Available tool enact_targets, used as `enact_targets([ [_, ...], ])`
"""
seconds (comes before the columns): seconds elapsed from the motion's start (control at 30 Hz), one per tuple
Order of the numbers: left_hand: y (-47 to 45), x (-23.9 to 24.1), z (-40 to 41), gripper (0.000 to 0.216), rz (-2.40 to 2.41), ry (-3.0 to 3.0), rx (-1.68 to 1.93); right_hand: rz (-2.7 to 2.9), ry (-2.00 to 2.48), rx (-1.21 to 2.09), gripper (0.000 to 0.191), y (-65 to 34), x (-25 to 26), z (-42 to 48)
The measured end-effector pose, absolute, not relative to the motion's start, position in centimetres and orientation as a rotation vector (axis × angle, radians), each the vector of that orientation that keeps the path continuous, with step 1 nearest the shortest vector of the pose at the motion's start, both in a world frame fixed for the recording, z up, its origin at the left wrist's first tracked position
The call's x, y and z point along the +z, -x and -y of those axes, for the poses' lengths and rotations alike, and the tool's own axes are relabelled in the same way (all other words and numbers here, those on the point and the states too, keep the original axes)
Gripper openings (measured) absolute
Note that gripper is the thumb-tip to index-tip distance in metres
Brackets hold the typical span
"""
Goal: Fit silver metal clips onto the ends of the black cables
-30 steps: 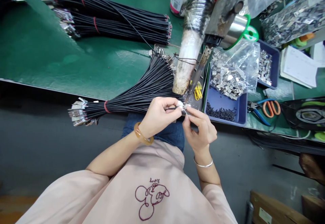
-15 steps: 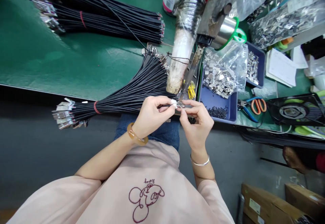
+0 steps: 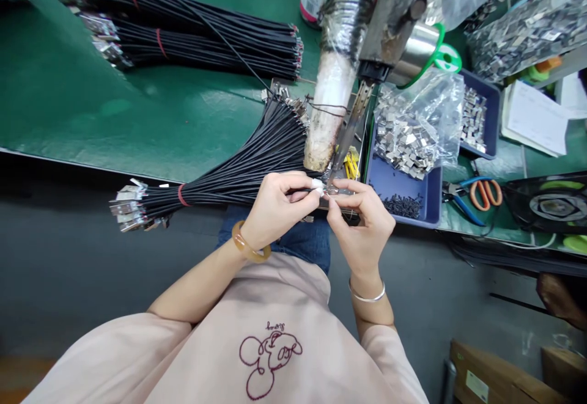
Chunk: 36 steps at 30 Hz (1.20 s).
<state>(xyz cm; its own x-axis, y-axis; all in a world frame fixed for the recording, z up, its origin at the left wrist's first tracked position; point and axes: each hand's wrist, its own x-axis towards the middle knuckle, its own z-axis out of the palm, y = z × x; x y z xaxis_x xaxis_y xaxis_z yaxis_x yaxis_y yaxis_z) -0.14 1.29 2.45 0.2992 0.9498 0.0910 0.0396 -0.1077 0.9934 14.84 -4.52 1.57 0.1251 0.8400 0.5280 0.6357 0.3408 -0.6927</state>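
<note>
My left hand (image 3: pixel 287 203) is closed in a pinch on the end of a black cable, with white covers on its fingertips. Opposite it, my right hand (image 3: pixel 362 217) pinches a small metal piece (image 3: pixel 342 191), mostly hidden by the fingers. The fingertips of both hands nearly meet under the tip of a soldering iron (image 3: pixel 348 129), which slants down from a stand. Beside my left hand, a bundle of black cables (image 3: pixel 238 168) is tied with a red band and fans out towards the iron. Metal connectors (image 3: pixel 131 205) show at its left end.
A pale hose nozzle (image 3: pixel 323 129) hangs beside the iron. Right of my hands, a blue tray (image 3: pixel 431 208) holds bagged metal shells and small black parts. Pliers (image 3: pixel 468 199), a fan (image 3: pixel 550 203) and a solder spool (image 3: pixel 415 52) lie beyond. More cable bundles (image 3: pixel 206 43) lie at the back left.
The view has shifted slightly, so the bench and hands appear a little further right. Both hands keep their pinch at the iron's tip, with the right fingers slightly re-angled.
</note>
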Motion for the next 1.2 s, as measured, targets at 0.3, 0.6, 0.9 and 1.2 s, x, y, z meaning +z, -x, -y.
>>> enact_targets([
  [0.3,0.1,2.1,-1.1,0.015,-1.022,-1.449,0.935,1.567,1.375,0.309,0.013,-15.1,1.1,4.6],
  [0.6,0.0,2.5,-1.2,0.014,-0.994,-1.505,1.057,1.611,1.39,0.198,0.015,-14.7,2.1,4.3],
  [0.9,0.2,1.8,-1.4,0.018,-0.986,-1.418,0.829,1.67,1.388,0.244,0.016,-15.1,2.1,4.9],
  [1.2,0.0,2.0,-1.0,0.013,-1.018,-1.415,0.92,1.609,1.415,0.257,0.013,-14.8,1.7,4.5],
])
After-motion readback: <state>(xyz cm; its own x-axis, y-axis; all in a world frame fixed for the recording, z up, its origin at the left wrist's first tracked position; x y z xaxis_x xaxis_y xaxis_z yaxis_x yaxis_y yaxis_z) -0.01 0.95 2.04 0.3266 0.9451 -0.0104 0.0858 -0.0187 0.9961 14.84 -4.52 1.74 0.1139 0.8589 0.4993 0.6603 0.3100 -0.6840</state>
